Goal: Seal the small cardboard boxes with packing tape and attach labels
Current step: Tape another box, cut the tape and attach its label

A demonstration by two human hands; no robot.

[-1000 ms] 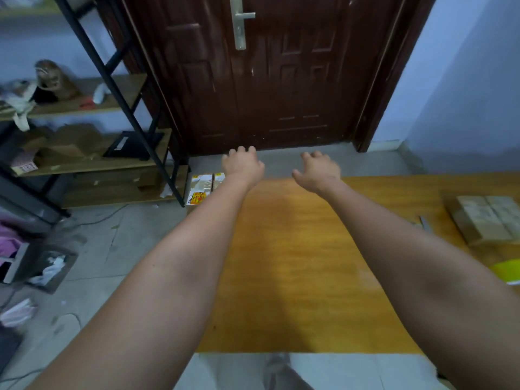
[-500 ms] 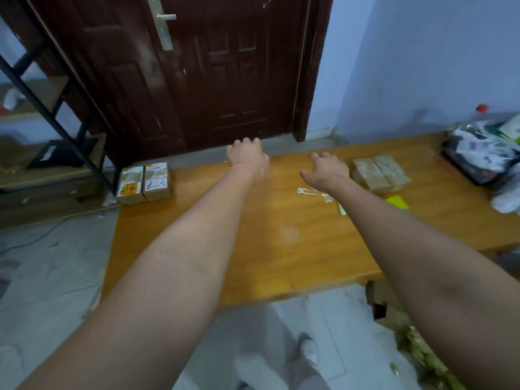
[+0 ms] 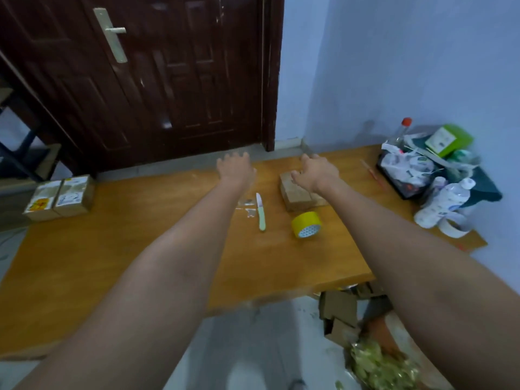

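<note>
I stand before an orange-brown wooden tabletop (image 3: 168,249) set against a pale blue wall (image 3: 408,66), with a dark brown panelled door (image 3: 168,80) beyond its far edge and grey floor below; both my bare arms stretch out over the wood; my left hand (image 3: 235,171) hangs above the far middle of the tabletop with its fingers spread loosely and nothing in it; my right hand (image 3: 316,173) is likewise loose and wide, holding nothing, and it hovers over the far end of the plain brown small cardboard boxes (image 3: 295,194), which lie side by side on the tabletop partly hidden under my wrist; whether the fingers touch the cardboard I cannot tell; just near of those boxes lies the yellow roll of packing tape (image 3: 305,224), on its side, below my right forearm; between my two arms lies a small knife with a pale green handle (image 3: 260,211), beside some scraps of clear tape (image 3: 247,208); at the left corner of the tabletop, well apart from my hands, sit two small cardboard boxes with printed labels (image 3: 60,197); at the right end a heap of plastic bags, bottles and a green carton (image 3: 433,170) crowds the wall.
</note>
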